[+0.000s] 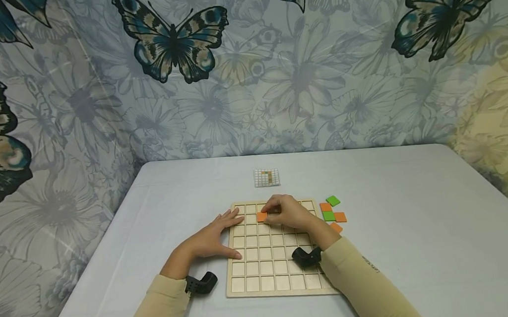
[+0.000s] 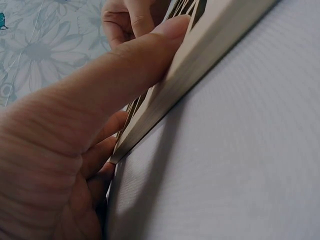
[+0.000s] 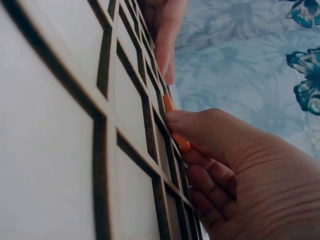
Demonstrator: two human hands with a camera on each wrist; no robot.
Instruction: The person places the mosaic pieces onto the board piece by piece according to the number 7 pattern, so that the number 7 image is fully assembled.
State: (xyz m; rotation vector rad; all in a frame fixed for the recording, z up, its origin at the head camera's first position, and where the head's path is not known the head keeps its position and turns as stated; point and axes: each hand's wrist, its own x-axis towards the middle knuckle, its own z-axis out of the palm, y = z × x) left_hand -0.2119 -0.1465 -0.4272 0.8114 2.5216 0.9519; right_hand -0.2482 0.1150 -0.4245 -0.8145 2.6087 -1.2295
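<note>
White worktop [image 1: 446,263]; pale grid board [image 1: 268,283] lies flat on it, nearer the worktop's near edge than its far edge.

Right hand [image 1: 287,213]: reaches over the board from its right edge. Thumb and fingers pinch an orange tile [image 1: 262,217] in the second row from the board's far edge, third column from its left edge. In the right wrist view the tile is at the board's surface, thumb on its near face; it is hard to tell whether it is seated in the cell or just above it.

Left hand [image 1: 215,236]: at the board's left edge, thumb and fingers spread apart. Thumb rests on the rim; fingertips are at the far left corner. Left wrist view shows the thumb tip over the rim.

Beside the board's right edge, toward its far right corner, five loose tiles: far green tile [image 1: 333,200], an orange one [image 1: 326,206], near green tile [image 1: 328,216], another orange one [image 1: 340,217], and a third orange [image 1: 336,228] partly behind the right forearm.

Small gridded card [image 1: 266,178]: beyond the board's far edge, near the worktop's far edge, marked with coloured squares.
</note>
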